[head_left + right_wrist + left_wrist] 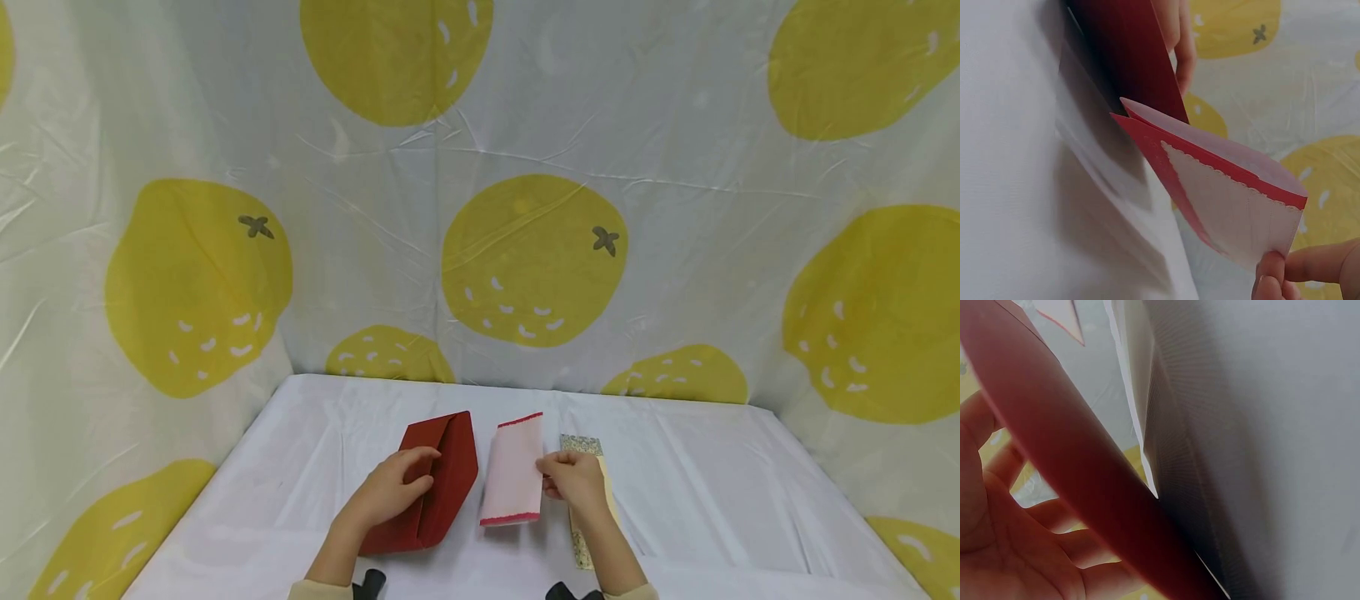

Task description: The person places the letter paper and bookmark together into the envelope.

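Note:
My right hand (573, 479) pinches the right edge of a folded pale pink card (513, 471) with red borders. In the right wrist view the card (1235, 206) shows lace-like scalloped trim along its red edges, and thumb and fingertips (1270, 265) grip one edge. A dark red envelope (450, 492) with a pointed flap lies left of the card. Over its left side is my left hand (390, 492), thumb and fingers apart. From the left wrist, the loosely bent fingers reach behind the near edge of the red envelope (1079, 444).
A cream piece with a speckled floral band (581, 444) lies on the table to the right, partly under my right forearm. White cloth covers the table (712, 500). Curtains with yellow fruit prints (532, 258) enclose the back and sides.

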`<state>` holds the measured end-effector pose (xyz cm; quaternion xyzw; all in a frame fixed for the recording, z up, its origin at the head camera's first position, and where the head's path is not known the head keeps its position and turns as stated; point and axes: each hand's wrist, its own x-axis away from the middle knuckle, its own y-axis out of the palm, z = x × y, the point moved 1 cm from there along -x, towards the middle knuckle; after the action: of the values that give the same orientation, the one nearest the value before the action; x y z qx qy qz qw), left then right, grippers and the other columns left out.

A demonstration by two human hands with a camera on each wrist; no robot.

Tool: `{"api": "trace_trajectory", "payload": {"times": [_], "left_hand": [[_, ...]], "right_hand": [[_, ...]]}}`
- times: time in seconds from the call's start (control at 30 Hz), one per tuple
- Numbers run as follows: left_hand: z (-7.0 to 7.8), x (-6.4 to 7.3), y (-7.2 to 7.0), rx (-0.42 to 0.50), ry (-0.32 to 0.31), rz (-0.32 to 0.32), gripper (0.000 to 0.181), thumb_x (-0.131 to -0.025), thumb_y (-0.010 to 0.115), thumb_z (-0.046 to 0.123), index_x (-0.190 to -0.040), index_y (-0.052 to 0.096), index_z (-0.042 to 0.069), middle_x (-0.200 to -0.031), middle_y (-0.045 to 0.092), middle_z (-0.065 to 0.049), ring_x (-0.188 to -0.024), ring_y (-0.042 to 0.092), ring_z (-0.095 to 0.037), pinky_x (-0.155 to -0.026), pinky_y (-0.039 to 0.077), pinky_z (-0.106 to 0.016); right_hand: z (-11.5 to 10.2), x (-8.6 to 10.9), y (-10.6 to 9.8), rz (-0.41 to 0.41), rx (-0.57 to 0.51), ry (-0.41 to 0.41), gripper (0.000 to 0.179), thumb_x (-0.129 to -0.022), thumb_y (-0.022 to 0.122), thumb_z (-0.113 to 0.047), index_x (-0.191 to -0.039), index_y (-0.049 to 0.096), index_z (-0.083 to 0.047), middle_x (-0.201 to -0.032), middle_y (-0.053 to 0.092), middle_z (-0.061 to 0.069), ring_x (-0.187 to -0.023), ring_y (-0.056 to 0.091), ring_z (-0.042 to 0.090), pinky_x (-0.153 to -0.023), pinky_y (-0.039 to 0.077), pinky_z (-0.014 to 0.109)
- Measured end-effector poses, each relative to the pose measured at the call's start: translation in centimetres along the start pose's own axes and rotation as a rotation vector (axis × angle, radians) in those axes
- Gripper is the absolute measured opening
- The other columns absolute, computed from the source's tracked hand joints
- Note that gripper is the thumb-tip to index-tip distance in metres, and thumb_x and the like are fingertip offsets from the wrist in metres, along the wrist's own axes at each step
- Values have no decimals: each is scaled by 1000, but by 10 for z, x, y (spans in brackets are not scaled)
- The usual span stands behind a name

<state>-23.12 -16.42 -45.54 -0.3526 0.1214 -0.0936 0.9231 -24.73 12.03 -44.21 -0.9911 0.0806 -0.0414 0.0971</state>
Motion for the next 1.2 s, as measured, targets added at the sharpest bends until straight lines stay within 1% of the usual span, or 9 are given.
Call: {"api": "trace_trajectory", "payload": {"times": [0.2, 0.37, 0.67, 0.93, 1.2], "left_hand": [[1, 0, 0, 10, 4, -8, 34, -93, 60, 14, -128, 60, 13, -130, 57, -7, -124, 49, -33, -100, 39, -56], [1, 0, 0, 13, 9, -11, 35, -94, 60, 14, -128, 60, 12, -131, 57, -7, -125, 49, -33, -100, 39, -56], [2, 1, 0, 4, 2, -10, 34, -94, 62, 16, -128, 61, 15, -131, 57, -6, -124, 49, -33, -99, 39, -56], [3, 1, 0, -12, 11, 4, 34, -93, 63, 16, -126, 61, 16, -130, 58, -4, -124, 50, -32, -100, 38, -56], [1, -1, 1, -14, 8, 5, 34, -93, 62, 16, -126, 61, 16, -130, 58, -5, -124, 50, -32, -100, 39, -56]], "right_hand": [[-13, 5, -5, 14, -50, -17, 15, -85, 68, -3, -90, 65, 11, -66, 62, 7, -55, 59, 14, -54, 53, 24], [-23, 10, -6, 14, -46, -30, 15, -87, 68, -5, -91, 66, 9, -69, 63, 7, -58, 59, 15, -56, 54, 25], [-33, 17, 3, -19, -80, -69, 16, -86, 70, -6, -91, 65, 8, -70, 65, 9, -58, 60, 17, -57, 55, 27], [-33, 21, 22, -63, -96, -81, 15, -84, 71, -5, -89, 65, 8, -66, 64, 7, -54, 59, 15, -54, 54, 26], [-22, 19, 39, -77, -94, -69, 12, -82, 70, -4, -85, 66, 7, -62, 63, 6, -51, 58, 12, -52, 54, 26]]}}
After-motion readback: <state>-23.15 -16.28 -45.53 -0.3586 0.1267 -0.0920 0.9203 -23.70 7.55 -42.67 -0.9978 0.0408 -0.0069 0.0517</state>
